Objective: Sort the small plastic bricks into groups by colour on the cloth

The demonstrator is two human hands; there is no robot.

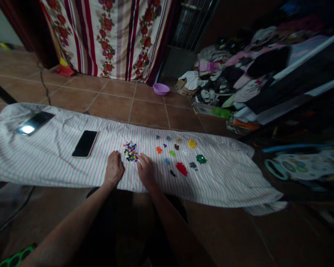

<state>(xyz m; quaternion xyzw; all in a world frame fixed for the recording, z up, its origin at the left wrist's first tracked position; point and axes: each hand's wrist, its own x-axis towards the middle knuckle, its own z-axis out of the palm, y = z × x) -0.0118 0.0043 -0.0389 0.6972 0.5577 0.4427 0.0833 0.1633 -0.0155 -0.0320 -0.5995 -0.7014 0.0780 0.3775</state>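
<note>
A mixed pile of tiny coloured pieces (131, 152), too small to name, lies on the striped cloth (100, 174). Just left of it my left hand (115, 167) rests on the cloth, fingers lying flat, holding nothing I can see. My right hand (146, 168) is at the pile's right edge, its fingers stretched out and touching the nearest pieces. Further right are several small heaps sorted by colour, among them red pieces (181, 168), green pieces (201, 159), yellow pieces (192, 144), orange pieces (159, 150) and light blue pieces (166, 161).
A black-screened phone (85, 144) lies left of my hands, and another shiny phone-like device (35, 123) lies farther left. Beyond the cloth, a purple basin (161, 89) stands on the tiled floor before a flowered curtain (108, 40). Heaped clothes (233, 70) fill the right.
</note>
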